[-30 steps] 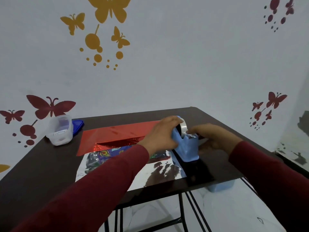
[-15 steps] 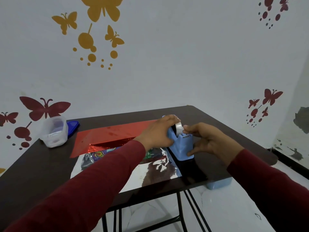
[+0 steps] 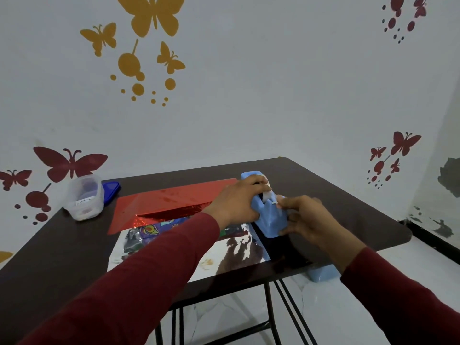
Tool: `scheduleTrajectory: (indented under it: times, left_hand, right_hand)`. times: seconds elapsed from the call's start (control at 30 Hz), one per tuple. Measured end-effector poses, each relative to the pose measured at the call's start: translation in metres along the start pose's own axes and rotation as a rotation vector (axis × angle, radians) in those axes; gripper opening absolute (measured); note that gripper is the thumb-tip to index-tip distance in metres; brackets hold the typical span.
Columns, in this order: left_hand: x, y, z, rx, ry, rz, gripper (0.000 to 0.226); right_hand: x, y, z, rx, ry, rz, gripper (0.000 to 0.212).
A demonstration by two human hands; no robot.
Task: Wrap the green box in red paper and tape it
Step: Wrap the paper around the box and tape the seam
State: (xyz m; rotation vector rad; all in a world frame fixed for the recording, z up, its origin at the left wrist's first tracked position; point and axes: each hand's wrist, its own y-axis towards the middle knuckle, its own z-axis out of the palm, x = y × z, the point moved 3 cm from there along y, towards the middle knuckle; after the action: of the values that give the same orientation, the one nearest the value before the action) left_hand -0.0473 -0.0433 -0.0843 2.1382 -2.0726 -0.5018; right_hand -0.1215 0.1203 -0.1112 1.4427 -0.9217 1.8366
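Observation:
A blue tape dispenser point(image 3: 272, 217) stands on the dark table point(image 3: 348, 210), right of the paper. My left hand point(image 3: 239, 202) grips its top over the tape roll point(image 3: 267, 195). My right hand point(image 3: 306, 220) holds the dispenser's near side, thumb and forefinger pinching the tape end at the cutter. The red paper point(image 3: 171, 200) lies spread behind, silver side showing toward me point(image 3: 174, 255). A box with a colourful print point(image 3: 159, 226) lies under its folded flap, mostly hidden by my left arm.
A clear plastic tub point(image 3: 83, 197) and a blue lid point(image 3: 110, 190) sit at the table's far left corner. A light blue object point(image 3: 322, 273) is on the floor under the table's right edge. The wall is close behind the table.
My right hand has shifted from the dispenser's far right side onto the cutter end, now pinching the tape there. My left hand stays on top.

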Motion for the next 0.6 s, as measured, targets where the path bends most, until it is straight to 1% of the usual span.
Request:
scheduleTrajectory:
  times: [0.17, 0.3, 0.4, 0.43, 0.47, 0.53, 0.6]
  left_hand:
    - [-0.004, -0.003, -0.001, 0.012, 0.025, 0.001, 0.068]
    - [-0.007, -0.005, -0.005, 0.029, 0.067, -0.012, 0.067]
    - [-0.013, -0.008, -0.009, 0.049, 0.074, -0.010, 0.067]
    - [-0.015, -0.009, -0.011, 0.044, 0.059, -0.001, 0.065]
    - [-0.016, -0.011, -0.013, 0.026, 0.031, 0.001, 0.064]
    - [-0.018, -0.015, -0.019, -0.038, -0.037, -0.010, 0.057]
    - [-0.020, -0.020, -0.025, -0.101, -0.163, -0.044, 0.045]
  right_hand:
    - [-0.003, -0.002, -0.002, 0.022, -0.108, -0.071, 0.012]
    - [0.000, 0.003, -0.004, 0.018, -0.233, -0.097, 0.011]
    - [0.002, 0.000, -0.006, 0.024, -0.372, -0.132, 0.012]
    - [0.000, -0.002, -0.008, 0.049, -0.363, -0.147, 0.007]
    - [-0.003, -0.005, -0.009, 0.089, -0.318, -0.152, 0.009]
    - [-0.007, -0.009, -0.013, 0.138, -0.238, -0.170, 0.023]
    - [-0.003, -0.016, -0.017, 0.094, -0.320, -0.251, 0.023]
